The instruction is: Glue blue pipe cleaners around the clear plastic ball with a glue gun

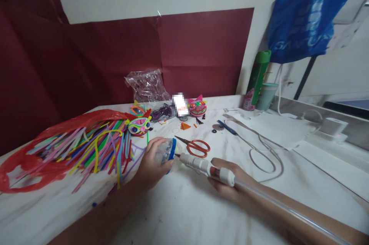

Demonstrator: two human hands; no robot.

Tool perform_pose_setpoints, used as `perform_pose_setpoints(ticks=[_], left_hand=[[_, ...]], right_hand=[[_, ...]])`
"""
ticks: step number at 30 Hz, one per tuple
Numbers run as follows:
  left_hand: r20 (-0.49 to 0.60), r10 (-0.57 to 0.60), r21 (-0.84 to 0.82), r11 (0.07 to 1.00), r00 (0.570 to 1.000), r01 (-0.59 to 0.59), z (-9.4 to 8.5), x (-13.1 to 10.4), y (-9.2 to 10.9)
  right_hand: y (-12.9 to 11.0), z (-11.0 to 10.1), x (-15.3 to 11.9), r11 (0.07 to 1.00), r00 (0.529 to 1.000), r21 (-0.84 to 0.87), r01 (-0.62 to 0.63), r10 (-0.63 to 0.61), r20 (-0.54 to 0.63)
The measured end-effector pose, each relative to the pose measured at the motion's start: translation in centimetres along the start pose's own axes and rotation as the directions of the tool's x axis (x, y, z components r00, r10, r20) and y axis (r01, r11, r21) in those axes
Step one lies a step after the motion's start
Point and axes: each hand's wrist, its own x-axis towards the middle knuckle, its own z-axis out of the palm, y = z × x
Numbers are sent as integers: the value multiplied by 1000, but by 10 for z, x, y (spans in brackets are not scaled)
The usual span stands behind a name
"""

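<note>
A clear, rounded piece with a blue band [172, 149] along its edge is held in my left hand [152, 164], fingers over its far side and thumb near the band. My right hand [227, 179] is wrapped round a white glue gun [197, 163], a clear glue stick [282, 206] running out of its back. The gun's dark tip is close to the blue band; whether they touch is unclear. Just beyond the gun lie orange-handled scissors [198, 148], blades pointing left. To the left is a decorated animal face [138, 125] with red horns.
Many coloured pipe cleaners [98, 145] lie on a red plastic bag [43, 174] at left. Behind are a pink decorated face [198, 106] and clear wrapping [147, 85]. A blue-handled tool [227, 127], looped cable, green can [257, 80] and cup [266, 97] stand or lie right.
</note>
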Motion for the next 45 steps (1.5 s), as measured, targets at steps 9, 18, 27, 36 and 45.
perform_pose_setpoints(ticks=[9, 18, 27, 36, 45], left_hand=[[16, 16, -15, 1000, 1000, -15, 0, 0, -1], [19, -6, -23, 1000, 1000, 7, 0, 1, -2], [8, 4, -24, 1000, 1000, -3, 0, 1, -2], [-5, -5, -32, 999, 1000, 5, 0, 1, -1], [47, 21, -27, 999, 999, -20, -2, 2, 1]], right_hand=[[-1, -2, 2, 1000, 998, 12, 14, -14, -64], [-1, -2, 1, 998, 998, 17, -55, 55, -10], [-1, -5, 0, 998, 999, 48, -34, 34, 20], [-2, -3, 0, 999, 1000, 43, -15, 14, 7], [-2, -4, 2, 995, 997, 69, -75, 76, -12]])
